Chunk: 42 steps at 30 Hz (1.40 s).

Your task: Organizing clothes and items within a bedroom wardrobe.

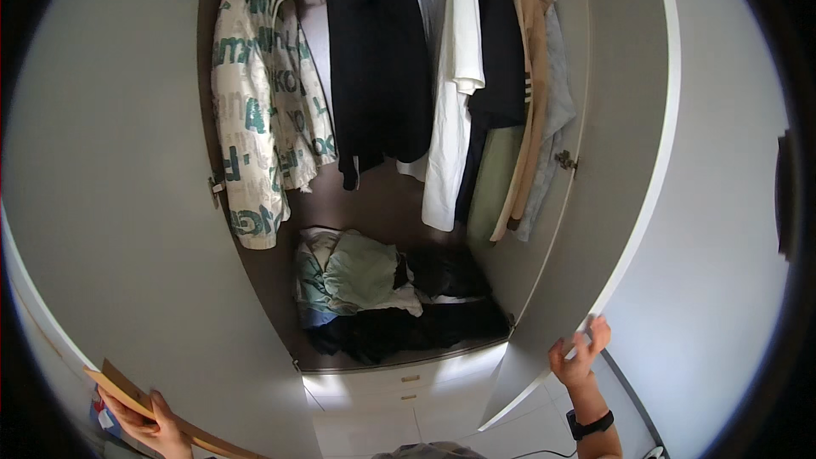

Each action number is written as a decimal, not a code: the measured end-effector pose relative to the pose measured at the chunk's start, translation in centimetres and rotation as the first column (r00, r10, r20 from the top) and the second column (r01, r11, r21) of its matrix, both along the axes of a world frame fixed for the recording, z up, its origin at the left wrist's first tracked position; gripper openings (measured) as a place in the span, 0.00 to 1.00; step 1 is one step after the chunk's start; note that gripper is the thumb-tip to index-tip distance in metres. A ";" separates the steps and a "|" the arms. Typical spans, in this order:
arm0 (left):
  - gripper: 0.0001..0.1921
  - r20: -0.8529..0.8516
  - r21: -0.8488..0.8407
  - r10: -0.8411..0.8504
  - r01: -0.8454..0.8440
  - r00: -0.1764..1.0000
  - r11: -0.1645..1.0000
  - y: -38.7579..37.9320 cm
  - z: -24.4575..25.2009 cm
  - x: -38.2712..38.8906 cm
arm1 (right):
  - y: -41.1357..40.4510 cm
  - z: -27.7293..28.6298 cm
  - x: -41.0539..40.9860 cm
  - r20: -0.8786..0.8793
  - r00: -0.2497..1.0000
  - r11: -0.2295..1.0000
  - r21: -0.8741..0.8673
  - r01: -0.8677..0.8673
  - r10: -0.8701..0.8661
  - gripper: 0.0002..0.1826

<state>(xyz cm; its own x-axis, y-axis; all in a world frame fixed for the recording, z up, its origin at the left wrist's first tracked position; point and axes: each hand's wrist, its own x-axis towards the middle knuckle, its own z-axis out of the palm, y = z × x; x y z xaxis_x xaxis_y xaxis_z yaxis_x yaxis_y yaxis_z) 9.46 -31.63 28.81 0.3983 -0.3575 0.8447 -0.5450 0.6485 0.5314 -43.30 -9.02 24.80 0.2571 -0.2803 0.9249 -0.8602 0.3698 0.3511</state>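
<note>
A wardrobe stands with both doors swung out, the left door and the right door. My left hand grips a long flat tan strip, perhaps a door's edge or handle, at the lower left. My right hand touches the right door's white edge, fingers apart and slightly bent, with a black band on the wrist. Inside hang a white jacket with green lettering, black garments, a white shirt and a tan jacket. Folded green clothes and black clothes lie on the wardrobe floor.
White drawers with small handles are below the clothes. Pale floor tiles lie in front, with a dark cable at the bottom right. A pale wall rises beyond the right door.
</note>
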 end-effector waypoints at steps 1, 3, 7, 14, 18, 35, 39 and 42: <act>0.34 0.008 0.002 -0.010 0.010 1.000 1.000 -0.1 0.2 0.1 | 0.1 0.2 0.3 0.161 0.985 0.992 -0.114 -0.052 0.070 0.24; 0.33 -0.030 0.073 -0.028 0.030 0.999 0.997 -0.1 0.6 0.7 | 0.5 -0.5 0.5 0.316 0.937 0.970 -0.231 -0.077 0.150 0.27; 0.33 -0.064 0.037 0.017 -0.014 0.998 0.999 0.5 1.1 0.7 | 2.6 -2.8 -0.1 0.800 0.491 0.938 -0.301 -0.170 0.346 0.22; 0.32 -0.045 0.055 0.036 -0.033 0.998 0.998 1.5 2.1 0.0 | 2.9 -2.3 0.7 0.765 0.534 0.923 -0.376 -0.082 0.359 0.19; 0.31 0.044 0.016 0.043 -0.044 0.998 0.999 1.8 2.5 1.1 | 3.8 -2.9 -0.3 0.778 0.509 0.918 -0.391 -0.063 0.367 0.19; 0.16 0.074 -0.141 -0.169 0.178 0.983 0.974 1.4 5.1 -0.1 | 4.2 -3.7 -1.9 0.744 0.507 0.889 -0.446 -0.106 0.434 0.17; 0.16 0.092 -0.136 -0.153 0.165 0.984 0.977 1.3 4.9 0.0 | 4.4 -3.6 -1.4 0.770 0.515 0.913 -0.404 -0.064 0.377 0.16; 0.15 0.076 -0.127 -0.137 0.146 0.988 0.981 1.2 4.8 0.0 | 3.8 -2.7 -0.7 0.755 0.525 0.904 -0.423 -0.068 0.393 0.16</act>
<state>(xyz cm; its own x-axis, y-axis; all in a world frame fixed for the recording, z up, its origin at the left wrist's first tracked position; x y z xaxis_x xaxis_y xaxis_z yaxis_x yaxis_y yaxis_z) 9.42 -30.48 33.59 0.2928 -0.2902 0.9111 -0.4737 0.7837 0.4019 -43.98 -5.21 22.11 -0.6308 0.0055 0.7759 -0.7745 0.0563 -0.6300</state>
